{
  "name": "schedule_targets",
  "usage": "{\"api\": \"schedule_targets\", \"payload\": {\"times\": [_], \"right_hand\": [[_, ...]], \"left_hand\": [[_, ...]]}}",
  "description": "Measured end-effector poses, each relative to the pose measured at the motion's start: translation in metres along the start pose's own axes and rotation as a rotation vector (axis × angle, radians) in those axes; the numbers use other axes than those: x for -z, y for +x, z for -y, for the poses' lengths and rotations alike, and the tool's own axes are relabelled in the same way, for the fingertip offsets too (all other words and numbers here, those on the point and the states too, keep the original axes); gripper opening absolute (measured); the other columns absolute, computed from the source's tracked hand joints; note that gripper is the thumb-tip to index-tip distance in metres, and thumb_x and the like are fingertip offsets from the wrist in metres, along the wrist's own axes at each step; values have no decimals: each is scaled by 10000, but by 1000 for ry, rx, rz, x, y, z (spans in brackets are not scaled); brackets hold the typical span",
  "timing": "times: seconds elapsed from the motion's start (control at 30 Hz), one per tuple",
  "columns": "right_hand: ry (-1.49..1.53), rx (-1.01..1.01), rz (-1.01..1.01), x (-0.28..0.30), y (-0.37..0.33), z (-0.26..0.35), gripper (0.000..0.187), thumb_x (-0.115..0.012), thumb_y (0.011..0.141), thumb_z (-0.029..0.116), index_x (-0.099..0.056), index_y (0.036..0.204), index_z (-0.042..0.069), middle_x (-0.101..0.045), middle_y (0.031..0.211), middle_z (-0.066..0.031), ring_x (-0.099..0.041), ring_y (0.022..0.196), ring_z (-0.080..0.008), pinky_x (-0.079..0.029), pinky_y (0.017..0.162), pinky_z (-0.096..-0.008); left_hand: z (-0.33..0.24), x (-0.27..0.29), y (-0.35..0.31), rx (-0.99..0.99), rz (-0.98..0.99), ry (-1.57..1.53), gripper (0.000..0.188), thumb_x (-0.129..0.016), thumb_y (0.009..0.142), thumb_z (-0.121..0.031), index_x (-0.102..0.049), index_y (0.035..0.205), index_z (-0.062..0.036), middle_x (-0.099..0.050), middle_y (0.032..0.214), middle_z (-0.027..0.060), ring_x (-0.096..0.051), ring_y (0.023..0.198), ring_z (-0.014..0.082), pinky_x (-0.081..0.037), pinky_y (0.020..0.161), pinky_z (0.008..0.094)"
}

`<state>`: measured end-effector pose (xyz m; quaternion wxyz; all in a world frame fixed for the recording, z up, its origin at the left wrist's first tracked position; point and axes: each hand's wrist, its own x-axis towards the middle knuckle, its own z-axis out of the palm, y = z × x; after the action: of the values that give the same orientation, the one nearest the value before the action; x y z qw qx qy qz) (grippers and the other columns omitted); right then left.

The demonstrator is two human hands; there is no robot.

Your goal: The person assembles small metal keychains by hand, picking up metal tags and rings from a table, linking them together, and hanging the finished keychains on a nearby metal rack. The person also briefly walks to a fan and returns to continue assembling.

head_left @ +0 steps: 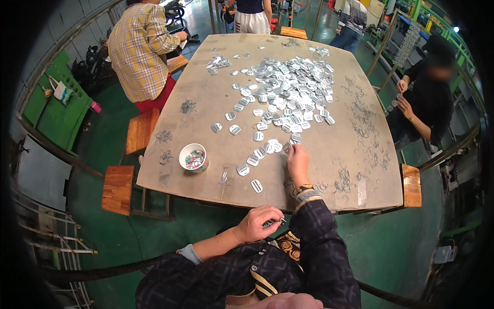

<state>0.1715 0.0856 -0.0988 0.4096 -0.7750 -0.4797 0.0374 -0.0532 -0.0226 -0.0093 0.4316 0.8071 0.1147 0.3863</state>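
Observation:
My right hand (297, 164) reaches over the table, its fingers closed at the edge of a small silver slotted metal buckle (295, 138). Close beside it lie more such buckles, some overlapping, in a loose row toward the left. One single buckle (257, 186) rests nearer the table's front edge. My left hand (259, 224) is held in front of my body, just off that edge, with its fingers wrapped around something small, dark and partly shiny. Most of that thing is hidden by the fingers.
A large heap of buckles (293, 82) covers the far middle of the brown table (206, 188). Thin wire rings (368, 123) lie scattered along its right side. A white cup (194, 157) holds small colourful pieces. Wooden stools (117, 190) and several people stand around.

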Motion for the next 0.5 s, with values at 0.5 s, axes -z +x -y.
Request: {"api": "schedule_targets", "payload": {"times": [0.5], "right_hand": [[758, -264, 236, 157, -135, 62, 100, -680, 850, 50, -655, 880, -42, -650, 701, -22, -581, 631, -49, -474, 563, -207]], "left_hand": [[-1, -23, 11, 71, -37, 18, 167, -679, 727, 29, -544, 815, -16, -618, 812, 134, -614, 725, 318, -479, 631, 367]]}}
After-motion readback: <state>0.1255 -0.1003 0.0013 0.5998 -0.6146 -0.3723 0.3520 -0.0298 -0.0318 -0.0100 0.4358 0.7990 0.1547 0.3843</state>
